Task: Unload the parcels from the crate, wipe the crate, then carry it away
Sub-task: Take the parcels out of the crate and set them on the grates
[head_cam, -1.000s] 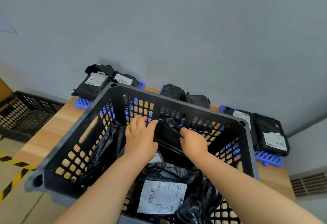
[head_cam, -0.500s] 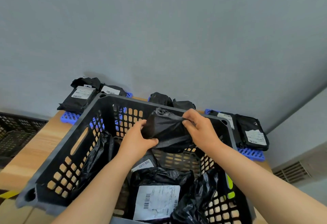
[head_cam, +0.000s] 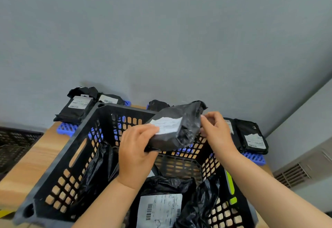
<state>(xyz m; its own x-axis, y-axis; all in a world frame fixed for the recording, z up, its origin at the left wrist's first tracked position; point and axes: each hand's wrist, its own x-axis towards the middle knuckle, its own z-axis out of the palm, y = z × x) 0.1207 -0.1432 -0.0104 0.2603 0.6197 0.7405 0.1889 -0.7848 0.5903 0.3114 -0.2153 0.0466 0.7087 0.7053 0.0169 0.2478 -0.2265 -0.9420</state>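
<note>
A black lattice crate (head_cam: 77, 157) stands on a wooden table (head_cam: 34, 157). Both hands hold one black parcel (head_cam: 179, 125) with a white label above the crate's far rim. My left hand (head_cam: 138, 148) grips its near left end from below. My right hand (head_cam: 215, 130) pinches its right end. Inside the crate lie more black parcels, one with a barcode label (head_cam: 159, 209) at the near side and a crumpled one (head_cam: 97, 163) against the left wall.
Unloaded black parcels lie on blue pallets at the table's back: a left group (head_cam: 79, 105), one in the middle (head_cam: 158, 104), a right group (head_cam: 251, 137). Another dark crate (head_cam: 16, 143) sits at the far left. A grey wall rises behind; a vent (head_cam: 294, 172) is at right.
The parcel has been lifted out of the crate's far end to above its rim and turned, so its white label now shows. Both hands rose with it.
</note>
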